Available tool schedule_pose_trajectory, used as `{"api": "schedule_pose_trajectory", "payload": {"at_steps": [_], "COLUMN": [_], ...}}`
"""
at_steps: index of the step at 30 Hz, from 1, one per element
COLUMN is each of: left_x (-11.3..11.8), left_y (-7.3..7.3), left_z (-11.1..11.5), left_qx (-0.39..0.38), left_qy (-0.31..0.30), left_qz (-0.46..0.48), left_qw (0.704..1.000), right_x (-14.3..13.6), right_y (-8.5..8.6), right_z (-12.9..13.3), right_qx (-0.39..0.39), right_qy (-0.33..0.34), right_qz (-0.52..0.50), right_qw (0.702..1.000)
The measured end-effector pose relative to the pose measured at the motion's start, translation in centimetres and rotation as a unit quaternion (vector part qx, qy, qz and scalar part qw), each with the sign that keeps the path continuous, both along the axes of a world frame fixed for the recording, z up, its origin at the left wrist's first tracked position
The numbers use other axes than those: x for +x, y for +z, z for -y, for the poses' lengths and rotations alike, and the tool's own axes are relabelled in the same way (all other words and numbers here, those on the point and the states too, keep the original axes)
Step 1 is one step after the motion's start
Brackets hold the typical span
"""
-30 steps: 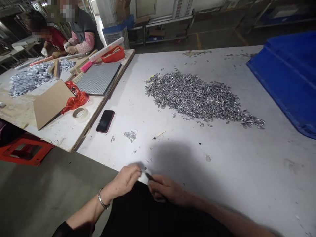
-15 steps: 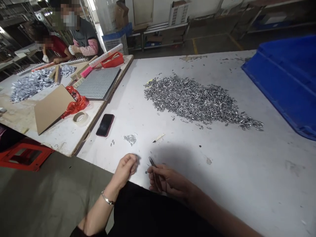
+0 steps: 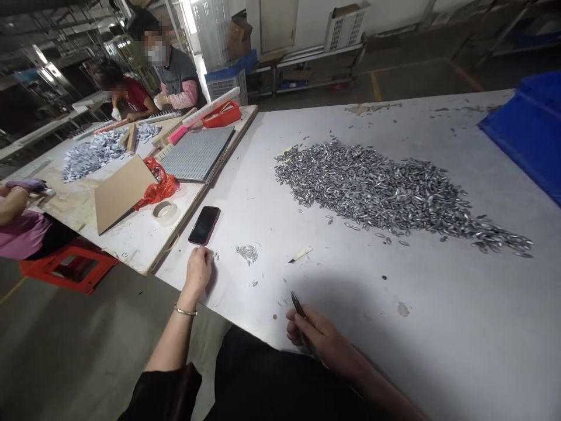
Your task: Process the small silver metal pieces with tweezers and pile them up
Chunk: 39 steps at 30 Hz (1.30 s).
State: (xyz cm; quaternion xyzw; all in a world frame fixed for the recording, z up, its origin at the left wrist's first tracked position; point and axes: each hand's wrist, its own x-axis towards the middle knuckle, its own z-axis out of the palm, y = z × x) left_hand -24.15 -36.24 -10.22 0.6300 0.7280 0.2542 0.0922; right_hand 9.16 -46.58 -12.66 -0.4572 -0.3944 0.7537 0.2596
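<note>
My right hand (image 3: 318, 333) is wrapped round a pair of small pliers (image 3: 297, 303), whose dark jaws point up and away from me. At the table's near left edge, my left hand (image 3: 198, 270) is closed, just below a phone (image 3: 204, 225). What its fingers hold, if anything, is hidden. A loose silver piece lies right beside its fingertips. To its right is a small heap of silver pieces (image 3: 248, 252). A short white blade-like strip with a dark tip (image 3: 301, 254) lies above the pliers. Farther back spreads a big pile of spindle-shaped metal pieces (image 3: 372, 187).
A blue bin (image 3: 530, 128) stands at the right. On the adjoining left table are a tape roll (image 3: 165, 213), a cardboard sheet (image 3: 125, 196), a red bag (image 3: 163, 186) and a grey slatted panel (image 3: 201, 153). Co-workers sit beyond; another person's arm (image 3: 15, 204) shows at far left.
My left hand has moved left, from near the pliers to beside the phone. My right hand still grips the pliers. The view has shifted, and a person's arm has appeared at the left.
</note>
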Motion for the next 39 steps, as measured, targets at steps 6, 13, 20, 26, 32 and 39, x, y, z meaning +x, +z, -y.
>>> {"api": "schedule_pose_trajectory", "payload": {"at_steps": [6,13,20,26,32,39], "left_x": [0.9,2.3,6.2,10.1,9.4,2.6], "left_y": [-2.0,-2.5,-0.6,-1.3,-1.2,-1.6], "left_z": [-1.2,-0.1,3.2,4.9,4.6,1.9], "left_qx": [0.014,0.045,0.061,-0.044,0.023,0.039], "left_qy": [-0.028,-0.05,-0.167,-0.217,-0.209,-0.058], "left_qz": [-0.045,-0.177,-0.05,-0.088,-0.06,-0.122], "left_qw": [0.998,0.982,0.983,0.971,0.976,0.99], "right_x": [-0.6,-0.7,-0.9,-1.4,-1.1,-0.9], "right_y": [1.4,1.7,1.8,1.5,1.2,0.9], "right_z": [0.2,0.2,-0.9,-0.9,-0.6,-0.9], "right_qx": [0.043,0.033,0.159,0.205,0.19,0.136], "right_qy": [0.008,-0.003,0.019,0.029,0.016,-0.007], "right_qz": [0.036,0.03,0.112,0.128,0.121,0.093], "right_qw": [0.998,0.999,0.981,0.97,0.974,0.986]}}
